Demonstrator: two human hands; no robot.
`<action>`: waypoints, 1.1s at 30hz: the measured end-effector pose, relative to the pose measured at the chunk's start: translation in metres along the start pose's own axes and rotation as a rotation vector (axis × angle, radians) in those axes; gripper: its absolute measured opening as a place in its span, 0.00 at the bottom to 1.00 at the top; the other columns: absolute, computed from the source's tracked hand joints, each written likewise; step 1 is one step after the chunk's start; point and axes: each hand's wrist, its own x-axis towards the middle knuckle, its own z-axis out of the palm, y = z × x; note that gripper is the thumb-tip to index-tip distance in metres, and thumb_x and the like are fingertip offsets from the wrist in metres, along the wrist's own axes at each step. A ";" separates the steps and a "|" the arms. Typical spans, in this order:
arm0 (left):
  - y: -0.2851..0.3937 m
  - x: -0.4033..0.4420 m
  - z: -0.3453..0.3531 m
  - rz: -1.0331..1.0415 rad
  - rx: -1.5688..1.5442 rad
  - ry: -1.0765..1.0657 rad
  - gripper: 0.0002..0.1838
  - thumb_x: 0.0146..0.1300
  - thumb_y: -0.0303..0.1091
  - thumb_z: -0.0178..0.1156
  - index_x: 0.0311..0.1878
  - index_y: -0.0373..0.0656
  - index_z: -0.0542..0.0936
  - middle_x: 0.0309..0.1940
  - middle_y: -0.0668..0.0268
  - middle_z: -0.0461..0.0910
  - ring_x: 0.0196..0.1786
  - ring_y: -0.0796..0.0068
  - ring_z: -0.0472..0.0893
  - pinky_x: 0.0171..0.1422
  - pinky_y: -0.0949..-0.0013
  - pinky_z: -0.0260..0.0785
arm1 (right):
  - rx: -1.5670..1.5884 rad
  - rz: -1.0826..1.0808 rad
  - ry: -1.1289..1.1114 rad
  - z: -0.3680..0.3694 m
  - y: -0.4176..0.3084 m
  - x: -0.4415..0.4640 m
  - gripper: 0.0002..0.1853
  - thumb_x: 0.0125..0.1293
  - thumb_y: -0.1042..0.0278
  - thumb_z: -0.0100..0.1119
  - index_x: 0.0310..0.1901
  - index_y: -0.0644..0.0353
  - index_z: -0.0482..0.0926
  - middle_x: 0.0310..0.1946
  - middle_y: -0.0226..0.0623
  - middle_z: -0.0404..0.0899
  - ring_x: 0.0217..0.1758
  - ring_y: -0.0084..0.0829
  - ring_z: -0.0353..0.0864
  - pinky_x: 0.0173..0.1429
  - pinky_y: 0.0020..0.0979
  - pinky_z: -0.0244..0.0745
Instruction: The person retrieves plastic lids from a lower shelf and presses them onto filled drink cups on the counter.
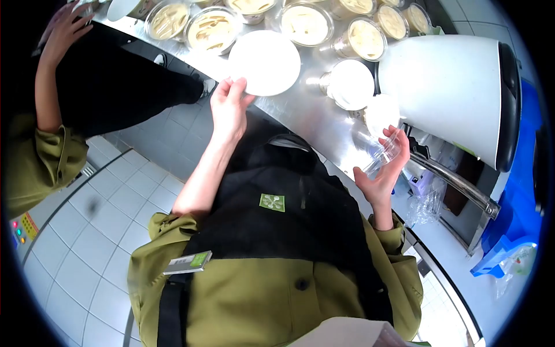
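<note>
My left hand (230,115) pinches the near edge of a white round disc (265,63) between thumb and fingers. The disc is overexposed, so I cannot tell whether it is a lid or a plate. At the counter's right edge, my right hand (386,179) has its fingers curled round a clear plastic cup (378,151). Just beyond those fingers is a white-topped cup (383,113), partly hidden. Another white-topped cup (351,85) stands farther in, its surface washed out by glare.
Several clear tubs of pale food (214,30) line the far side of the metal counter (283,110). A large white appliance (439,92) stands at right, above a metal bar (457,176). A blue bin (514,214) is beyond. At far left is a co-worker's arm (49,98).
</note>
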 end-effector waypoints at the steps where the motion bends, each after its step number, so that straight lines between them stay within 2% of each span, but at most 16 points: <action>1: -0.001 0.001 -0.003 -0.027 0.060 0.002 0.04 0.64 0.30 0.56 0.38 0.41 0.75 0.28 0.71 0.75 0.28 0.82 0.73 0.34 0.78 0.67 | 0.002 -0.001 0.009 -0.001 0.002 -0.001 0.53 0.35 0.74 0.64 0.68 0.61 0.49 0.63 0.43 0.56 0.64 0.39 0.61 0.65 0.40 0.60; 4: 0.002 0.000 -0.011 -0.092 0.181 0.014 0.03 0.64 0.28 0.54 0.37 0.39 0.75 0.23 0.72 0.73 0.19 0.85 0.66 0.25 0.82 0.60 | 0.020 0.009 0.024 -0.004 0.007 -0.007 0.53 0.35 0.71 0.66 0.67 0.60 0.49 0.63 0.44 0.55 0.63 0.39 0.61 0.63 0.40 0.61; 7: 0.008 -0.016 0.000 -0.075 0.126 0.008 0.03 0.63 0.27 0.53 0.36 0.39 0.74 0.21 0.72 0.72 0.19 0.85 0.67 0.24 0.83 0.59 | 0.003 -0.012 0.049 -0.005 0.012 -0.015 0.53 0.34 0.68 0.67 0.66 0.61 0.50 0.63 0.45 0.54 0.62 0.40 0.61 0.60 0.40 0.63; 8: 0.004 -0.021 -0.002 -0.007 0.150 -0.010 0.02 0.63 0.27 0.54 0.34 0.39 0.74 0.21 0.72 0.72 0.19 0.86 0.66 0.24 0.83 0.58 | 0.011 -0.010 0.050 -0.006 0.013 -0.018 0.53 0.34 0.68 0.67 0.66 0.61 0.50 0.62 0.45 0.54 0.62 0.40 0.61 0.60 0.40 0.63; 11: 0.002 -0.035 -0.015 -0.068 0.261 -0.061 0.02 0.62 0.26 0.54 0.35 0.39 0.74 0.23 0.71 0.73 0.21 0.86 0.67 0.26 0.82 0.60 | 0.023 -0.014 0.041 -0.012 0.016 -0.025 0.53 0.34 0.68 0.68 0.66 0.61 0.51 0.62 0.45 0.54 0.63 0.40 0.60 0.61 0.40 0.63; 12: 0.001 -0.041 -0.019 -0.137 0.300 -0.039 0.02 0.62 0.26 0.55 0.35 0.39 0.75 0.25 0.71 0.74 0.23 0.86 0.68 0.27 0.81 0.60 | 0.032 -0.013 0.038 -0.014 0.018 -0.028 0.53 0.34 0.68 0.68 0.66 0.61 0.51 0.62 0.45 0.54 0.63 0.41 0.60 0.61 0.40 0.63; 15: -0.013 -0.062 -0.017 -0.129 0.295 -0.110 0.02 0.62 0.25 0.56 0.36 0.38 0.75 0.27 0.68 0.76 0.27 0.83 0.72 0.32 0.80 0.65 | 0.044 0.008 -0.033 -0.019 0.023 -0.033 0.53 0.34 0.68 0.69 0.66 0.62 0.51 0.63 0.47 0.54 0.64 0.43 0.59 0.62 0.41 0.62; 16: -0.015 -0.072 -0.005 -0.173 0.193 -0.082 0.02 0.62 0.24 0.56 0.36 0.36 0.74 0.30 0.65 0.78 0.31 0.78 0.76 0.39 0.76 0.70 | 0.042 0.021 -0.070 -0.023 0.024 -0.036 0.53 0.34 0.69 0.69 0.66 0.62 0.52 0.63 0.48 0.54 0.65 0.44 0.59 0.63 0.41 0.62; 19: -0.043 -0.084 -0.010 -0.257 0.214 -0.142 0.03 0.63 0.24 0.56 0.37 0.35 0.74 0.33 0.62 0.79 0.36 0.75 0.79 0.44 0.73 0.73 | -0.037 -0.044 -0.164 -0.035 0.020 -0.039 0.54 0.33 0.70 0.70 0.67 0.62 0.53 0.65 0.50 0.54 0.66 0.47 0.57 0.64 0.42 0.61; 20: -0.050 -0.087 -0.010 -0.303 0.277 -0.145 0.03 0.63 0.24 0.56 0.38 0.35 0.75 0.34 0.63 0.79 0.36 0.76 0.78 0.45 0.73 0.72 | 0.003 -0.033 -0.167 -0.038 0.022 -0.041 0.54 0.32 0.72 0.70 0.67 0.63 0.54 0.66 0.51 0.55 0.67 0.48 0.56 0.65 0.43 0.60; 24: -0.084 -0.100 0.003 -0.272 0.304 -0.225 0.03 0.64 0.24 0.56 0.38 0.34 0.75 0.34 0.66 0.79 0.37 0.78 0.76 0.47 0.73 0.70 | -0.067 -0.052 -0.226 -0.053 0.025 -0.041 0.55 0.33 0.70 0.65 0.70 0.62 0.50 0.67 0.47 0.56 0.69 0.43 0.58 0.67 0.42 0.58; 27: -0.106 -0.093 0.005 -0.287 0.289 -0.283 0.04 0.64 0.24 0.55 0.40 0.34 0.76 0.34 0.66 0.79 0.37 0.79 0.76 0.47 0.75 0.70 | -0.041 -0.115 -0.229 -0.061 0.020 -0.034 0.54 0.31 0.73 0.64 0.69 0.63 0.53 0.66 0.46 0.57 0.68 0.43 0.59 0.66 0.42 0.59; 29: -0.097 -0.092 0.027 -0.341 0.335 -0.259 0.04 0.65 0.24 0.55 0.40 0.35 0.75 0.34 0.67 0.78 0.36 0.80 0.76 0.46 0.76 0.70 | -0.051 -0.114 -0.272 -0.063 0.017 -0.028 0.54 0.31 0.73 0.68 0.68 0.62 0.55 0.65 0.49 0.57 0.68 0.47 0.58 0.67 0.42 0.58; 30: -0.105 -0.085 0.017 -0.282 0.375 -0.380 0.05 0.65 0.25 0.54 0.42 0.35 0.75 0.33 0.68 0.78 0.35 0.81 0.75 0.43 0.78 0.69 | -0.055 -0.113 -0.303 -0.064 0.014 -0.026 0.53 0.31 0.73 0.71 0.67 0.62 0.57 0.64 0.51 0.57 0.68 0.49 0.58 0.68 0.42 0.58; 33: -0.088 -0.087 0.039 -0.234 0.300 -0.374 0.06 0.65 0.28 0.56 0.39 0.34 0.76 0.29 0.71 0.77 0.32 0.85 0.72 0.37 0.80 0.65 | -0.048 -0.140 -0.361 -0.060 0.008 -0.014 0.53 0.32 0.72 0.71 0.67 0.61 0.57 0.64 0.50 0.59 0.68 0.49 0.58 0.68 0.42 0.57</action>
